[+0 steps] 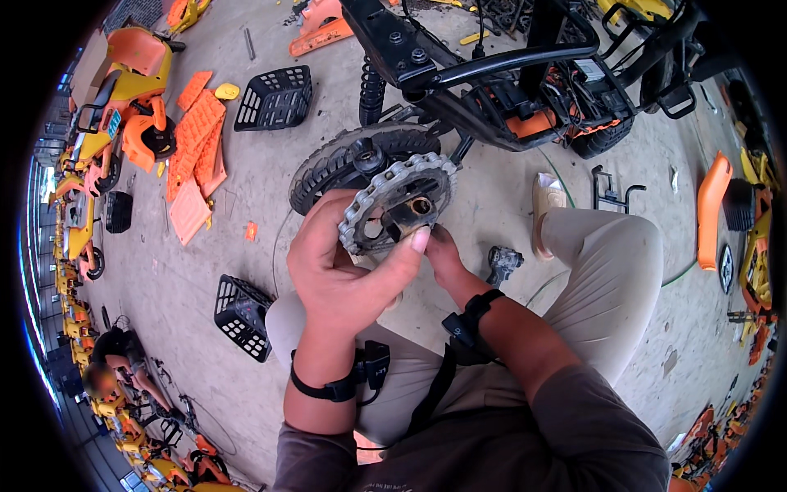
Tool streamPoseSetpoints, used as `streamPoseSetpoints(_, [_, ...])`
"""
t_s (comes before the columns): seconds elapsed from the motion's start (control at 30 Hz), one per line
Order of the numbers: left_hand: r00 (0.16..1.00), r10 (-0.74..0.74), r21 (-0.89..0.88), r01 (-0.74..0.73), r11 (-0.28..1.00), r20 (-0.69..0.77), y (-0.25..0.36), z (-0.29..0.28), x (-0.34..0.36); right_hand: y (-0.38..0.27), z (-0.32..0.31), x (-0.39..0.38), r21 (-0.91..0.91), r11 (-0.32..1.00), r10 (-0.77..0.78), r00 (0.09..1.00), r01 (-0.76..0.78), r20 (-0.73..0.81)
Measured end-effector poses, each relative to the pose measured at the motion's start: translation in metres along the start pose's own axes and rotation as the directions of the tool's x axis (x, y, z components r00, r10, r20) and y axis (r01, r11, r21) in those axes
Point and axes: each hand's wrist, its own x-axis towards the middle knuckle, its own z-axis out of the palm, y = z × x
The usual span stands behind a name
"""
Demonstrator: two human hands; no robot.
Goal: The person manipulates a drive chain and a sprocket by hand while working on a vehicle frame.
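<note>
A toothed metal sprocket (351,220) with a chain wrapped round its rim is held up in front of me, tilted. My left hand (348,275) is closed on its left and lower edge, the thumb pressed near a dark crank piece with a round hole (420,206). Just beneath the sprocket's lower right edge is my right hand (447,258), its fingers curled and mostly hidden, so what they hold cannot be seen. Directly behind the sprocket lies a black wheel with a treaded tyre (307,176), partly covered by it.
A black vehicle frame (492,78) stands ahead, with a shock absorber (371,90). A cordless power tool (502,264) is on the floor by my right leg. Black baskets (275,98) and orange panels (197,143) lie left. Yellow scooters (98,139) line the side; a person (123,353) is lower left.
</note>
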Motion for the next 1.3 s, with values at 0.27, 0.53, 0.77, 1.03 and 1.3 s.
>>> streamPoseSetpoints(0.27, [0.999, -0.032, 0.015, 0.032, 0.999, -0.006, 0.001, -0.002, -0.001, 0.008, -0.001, -0.002, -0.053, 0.995, 0.082, 0.996, -0.080, 0.027])
streamPoseSetpoints(0.53, [0.999, -0.052, 0.001, 0.052, 0.999, -0.014, 0.001, 0.000, -0.002, 0.030, 0.022, -0.017, -0.186, 0.979, 0.071, 0.996, -0.080, -0.055])
streamPoseSetpoints(0.77, [0.991, -0.122, -0.019, 0.121, 0.992, -0.055, 0.003, 0.001, -0.003, 0.018, 0.033, -0.031, -0.198, 0.977, 0.062, 0.995, -0.076, -0.077])
streamPoseSetpoints(1.03, [0.996, -0.077, 0.001, 0.077, 0.997, -0.035, 0.001, 0.000, -0.004, 0.012, 0.040, -0.034, -0.114, 0.989, 0.066, 0.965, -0.098, -0.254])
streamPoseSetpoints(1.3, [0.987, -0.158, -0.041, 0.157, 0.987, -0.015, 0.010, 0.003, -0.003, 0.046, 0.019, -0.011, 0.009, 0.995, 0.103, 0.993, -0.103, -0.062])
